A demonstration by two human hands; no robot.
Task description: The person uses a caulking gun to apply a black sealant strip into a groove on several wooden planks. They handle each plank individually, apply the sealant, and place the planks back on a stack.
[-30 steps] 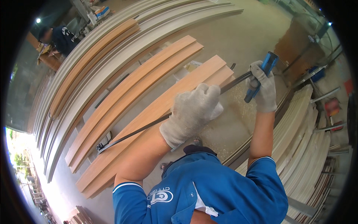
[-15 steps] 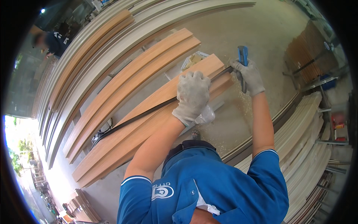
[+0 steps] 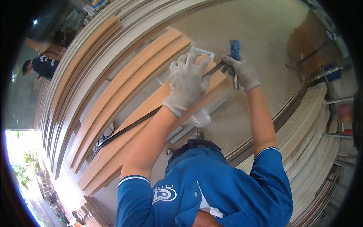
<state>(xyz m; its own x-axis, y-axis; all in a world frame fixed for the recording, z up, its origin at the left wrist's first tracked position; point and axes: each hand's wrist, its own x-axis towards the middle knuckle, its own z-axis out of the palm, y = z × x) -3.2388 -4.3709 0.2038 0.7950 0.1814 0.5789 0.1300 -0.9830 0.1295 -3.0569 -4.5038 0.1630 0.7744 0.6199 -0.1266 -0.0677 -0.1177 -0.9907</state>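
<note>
My left hand (image 3: 185, 81), in a grey work glove, lies over a wood-toned board (image 3: 159, 100) with its fingers stretched out and its thumb by a dark flexible strip (image 3: 138, 122). The strip runs along the board and passes beneath this hand. At the board's far right end, my gloved right hand (image 3: 244, 72) is closed round a blue utility knife (image 3: 234, 49) held upright. The strip's end reaches the fingers of that hand; whether they pinch it too is hard to see.
More wood-toned boards (image 3: 151, 53) and long pale profiles (image 3: 145, 32) lie to the left. Wrapped pale profiles (image 3: 302, 128) fill a rack at right. Behind the board sits a white basket (image 3: 202, 52). A person (image 3: 45, 66) stands far left.
My left hand has gone from a fist to outstretched fingers on the board. My right hand has shifted slightly left with the knife, and the view has moved a little.
</note>
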